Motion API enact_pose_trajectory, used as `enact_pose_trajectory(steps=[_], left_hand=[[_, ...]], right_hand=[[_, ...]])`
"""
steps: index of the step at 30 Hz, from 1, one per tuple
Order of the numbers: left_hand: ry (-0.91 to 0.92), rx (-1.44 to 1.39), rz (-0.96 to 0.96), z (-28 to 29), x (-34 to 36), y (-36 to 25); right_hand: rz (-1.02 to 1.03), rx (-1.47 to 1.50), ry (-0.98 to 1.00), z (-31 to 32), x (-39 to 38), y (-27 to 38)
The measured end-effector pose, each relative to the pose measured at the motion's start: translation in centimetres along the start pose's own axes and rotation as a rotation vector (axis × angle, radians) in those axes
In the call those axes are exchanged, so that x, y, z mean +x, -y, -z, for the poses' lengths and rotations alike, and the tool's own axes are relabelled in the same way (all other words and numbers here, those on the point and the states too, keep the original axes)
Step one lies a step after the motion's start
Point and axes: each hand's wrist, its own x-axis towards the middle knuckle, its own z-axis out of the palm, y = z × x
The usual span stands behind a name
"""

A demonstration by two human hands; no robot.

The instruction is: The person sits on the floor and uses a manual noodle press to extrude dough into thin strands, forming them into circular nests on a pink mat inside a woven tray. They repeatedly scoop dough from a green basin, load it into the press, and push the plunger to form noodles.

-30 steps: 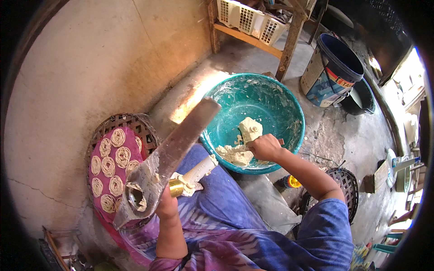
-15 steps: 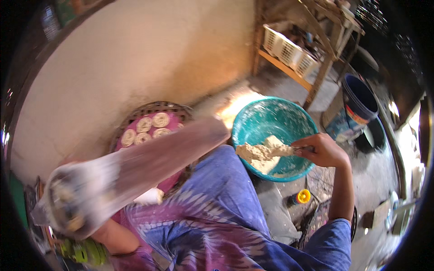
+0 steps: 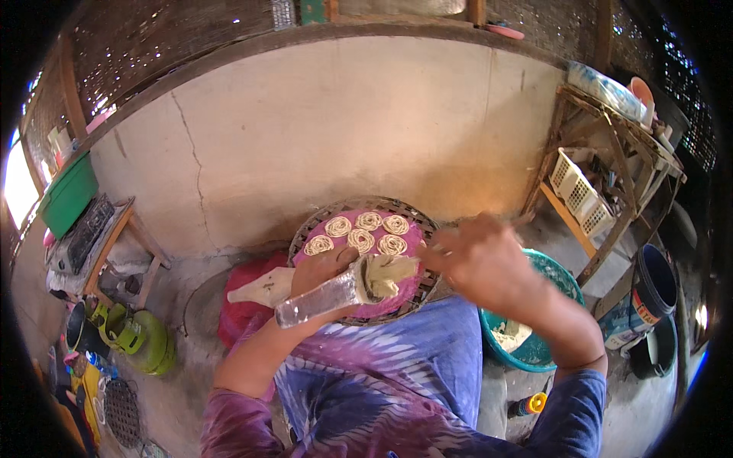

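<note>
My left hand (image 3: pixel 324 271) grips a piping bag whose narrow end (image 3: pixel 263 290) points left. Its clear plastic cuff (image 3: pixel 314 301) is folded back over the hand, and pale dough (image 3: pixel 388 273) shows at the open mouth. Just right of that mouth is my right hand (image 3: pixel 489 263), closed and smeared by motion; the spoon in it is mostly hidden. Beyond the bag, several coiled dough rosettes (image 3: pixel 369 220) lie on a pink sheet (image 3: pixel 408 278) in a round woven tray (image 3: pixel 305 223). The teal basin (image 3: pixel 561 267), partly behind my right arm, holds more dough (image 3: pixel 510 334).
A pale wall (image 3: pixel 366 122) rises behind the tray. Gas cylinders (image 3: pixel 149 340) and a low wooden table (image 3: pixel 107 259) stand at left. To the right are a wooden rack (image 3: pixel 569 217) with a white basket (image 3: pixel 580 195), a dark blue bucket (image 3: pixel 649 290) and a yellow-lidded container (image 3: pixel 537 402).
My view has swung left. The piping bag has come in over the tray, its mouth now facing right. My right hand has left the basin and reached the bag.
</note>
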Motion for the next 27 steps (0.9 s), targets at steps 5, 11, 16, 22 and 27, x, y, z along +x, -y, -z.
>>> enact_pose_trajectory(steps=[5, 11, 16, 22, 27], left_hand=[[-0.086, 0.096, 0.116, 0.0, -1.8, 2.2], [-0.328, 0.222, 0.182, 0.3, -4.5, 6.3], [-0.476, -0.115, 0.409, 0.5, -4.6, 7.3], [-0.313, 0.132, 0.278, 0.2, -4.2, 4.2], [-0.266, 0.156, 0.304, -1.1, -5.0, 5.3]], right_hand=[[0.046, -0.127, -0.103, -1.7, 2.3, 6.7], [-0.122, 0.032, -0.052, -0.5, 1.4, 5.5], [-0.217, 0.114, -0.177, -0.3, 2.5, 4.4], [0.042, 0.034, -0.070, 0.0, 5.0, 5.0], [0.181, -0.027, 0.094, 0.4, 5.0, 5.2]])
